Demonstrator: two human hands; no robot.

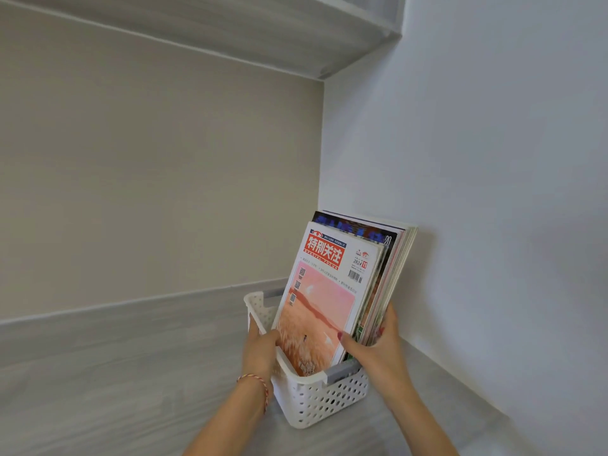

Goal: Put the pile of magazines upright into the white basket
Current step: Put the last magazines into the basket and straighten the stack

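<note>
From my remote view: the pile of magazines (pixel 332 301) stands upright in the white basket (pixel 324 398), tilted back to the right toward the wall. The front cover shows a red masthead above a pink and orange picture; darker, taller issues stand behind it. The basket is perforated plastic with a grey handle insert, resting on the counter (pixel 131 373).

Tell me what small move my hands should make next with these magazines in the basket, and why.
Probably ease the right hand off first. The magazines already stand upright inside the white basket, tilted back toward the wall, so they look supported. The left hand grips the basket's rim and can steady it while you check that nothing slides.
</note>
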